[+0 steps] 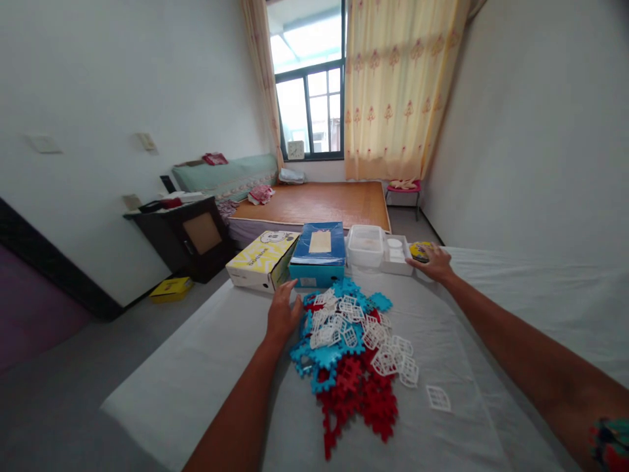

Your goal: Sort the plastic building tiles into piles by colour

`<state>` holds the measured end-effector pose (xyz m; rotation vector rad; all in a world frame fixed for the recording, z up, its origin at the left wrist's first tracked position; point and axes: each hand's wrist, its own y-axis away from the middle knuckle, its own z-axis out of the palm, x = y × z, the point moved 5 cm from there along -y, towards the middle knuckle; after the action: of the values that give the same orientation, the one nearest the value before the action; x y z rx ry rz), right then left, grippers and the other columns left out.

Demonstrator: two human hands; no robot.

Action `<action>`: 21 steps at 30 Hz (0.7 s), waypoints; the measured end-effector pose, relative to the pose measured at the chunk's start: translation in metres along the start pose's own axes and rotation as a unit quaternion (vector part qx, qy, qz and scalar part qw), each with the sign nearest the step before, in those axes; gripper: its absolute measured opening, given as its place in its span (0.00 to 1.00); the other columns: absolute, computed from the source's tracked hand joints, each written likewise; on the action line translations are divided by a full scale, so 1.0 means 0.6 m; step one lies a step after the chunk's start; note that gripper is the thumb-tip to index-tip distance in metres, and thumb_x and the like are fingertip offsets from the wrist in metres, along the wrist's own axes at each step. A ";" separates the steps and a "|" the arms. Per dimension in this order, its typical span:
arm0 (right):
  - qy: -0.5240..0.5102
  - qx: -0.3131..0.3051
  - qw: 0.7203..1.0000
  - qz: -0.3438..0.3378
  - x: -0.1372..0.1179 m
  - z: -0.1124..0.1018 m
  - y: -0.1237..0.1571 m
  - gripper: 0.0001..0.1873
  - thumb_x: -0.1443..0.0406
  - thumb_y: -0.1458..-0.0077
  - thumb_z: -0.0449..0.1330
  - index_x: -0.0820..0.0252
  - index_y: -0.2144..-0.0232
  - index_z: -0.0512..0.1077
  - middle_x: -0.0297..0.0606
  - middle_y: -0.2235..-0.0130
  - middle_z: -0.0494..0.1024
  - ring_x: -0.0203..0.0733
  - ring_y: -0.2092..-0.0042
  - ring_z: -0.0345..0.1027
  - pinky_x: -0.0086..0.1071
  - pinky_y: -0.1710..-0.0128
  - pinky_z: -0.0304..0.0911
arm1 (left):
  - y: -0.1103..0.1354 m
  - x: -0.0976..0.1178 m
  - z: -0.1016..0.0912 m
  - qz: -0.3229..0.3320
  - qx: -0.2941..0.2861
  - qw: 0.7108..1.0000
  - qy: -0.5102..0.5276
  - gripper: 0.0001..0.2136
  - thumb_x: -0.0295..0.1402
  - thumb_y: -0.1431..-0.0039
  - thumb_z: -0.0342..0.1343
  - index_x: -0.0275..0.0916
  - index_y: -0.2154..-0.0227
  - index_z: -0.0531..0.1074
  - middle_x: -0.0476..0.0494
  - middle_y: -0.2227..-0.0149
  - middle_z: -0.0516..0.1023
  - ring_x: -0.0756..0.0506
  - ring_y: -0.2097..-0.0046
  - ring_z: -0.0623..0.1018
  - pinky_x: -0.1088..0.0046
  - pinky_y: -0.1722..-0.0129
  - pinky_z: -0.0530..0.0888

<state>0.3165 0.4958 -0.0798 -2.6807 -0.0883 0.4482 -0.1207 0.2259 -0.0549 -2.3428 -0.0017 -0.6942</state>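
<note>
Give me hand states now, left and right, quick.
Left hand: open, flat at the edge of the pile of plastic pieces, holding nothing.
Right hand: open, fingers spread beside the yellow round object; no grip visible.

- One head-worn camera looks forward and down along both forearms.
- It sits close above the white-sheeted bed [206,367], facing the far window [314,111].

Matt plastic lattice pieces [351,351] on smooth white cloth sheet [206,380]; glossy cardboard boxes [289,259].
</note>
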 end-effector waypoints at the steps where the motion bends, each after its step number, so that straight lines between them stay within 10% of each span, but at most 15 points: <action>1: -0.005 0.012 1.000 0.004 -0.004 -0.007 -0.001 0.40 0.41 0.52 0.55 0.65 0.48 0.69 0.56 0.41 0.64 0.60 0.39 0.54 0.51 0.42 0.49 | 0.000 0.000 0.003 -0.006 -0.005 1.000 -0.002 0.19 0.30 0.41 0.50 0.37 0.46 0.67 0.37 0.48 0.72 0.40 0.44 0.71 0.57 0.43 0.69; 6: -0.101 0.101 0.978 -0.150 -0.142 -0.066 0.014 0.32 0.47 0.43 0.50 0.67 0.50 0.70 0.55 0.44 0.69 0.54 0.41 0.58 0.48 0.41 0.50 | 0.000 -0.006 0.012 -0.024 -0.019 0.999 -0.011 0.20 0.30 0.41 0.50 0.35 0.45 0.66 0.34 0.47 0.71 0.39 0.43 0.70 0.57 0.42 0.68; 13: -0.159 -0.060 0.902 -0.397 -0.433 -0.058 0.121 0.27 0.51 0.47 0.61 0.57 0.48 0.72 0.45 0.43 0.71 0.53 0.42 0.60 0.47 0.45 0.59 | 0.008 -0.015 0.015 -0.022 -0.021 0.999 -0.011 0.19 0.29 0.41 0.50 0.35 0.46 0.67 0.36 0.48 0.72 0.40 0.44 0.70 0.58 0.43 0.68; 21: -0.205 -0.203 0.876 -0.386 -0.462 -0.057 0.083 0.16 0.56 0.49 0.62 0.55 0.59 0.78 0.37 0.57 0.81 0.46 0.56 0.73 0.37 0.54 0.65 | 0.008 -0.010 0.009 -0.039 -0.021 0.999 0.001 0.19 0.27 0.42 0.50 0.36 0.47 0.68 0.36 0.49 0.72 0.41 0.44 0.71 0.59 0.43 0.69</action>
<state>0.0650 0.4012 0.0115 -2.5731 -1.4558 0.7693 -0.1225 0.2269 -0.0641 -2.3920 -0.0787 -0.7408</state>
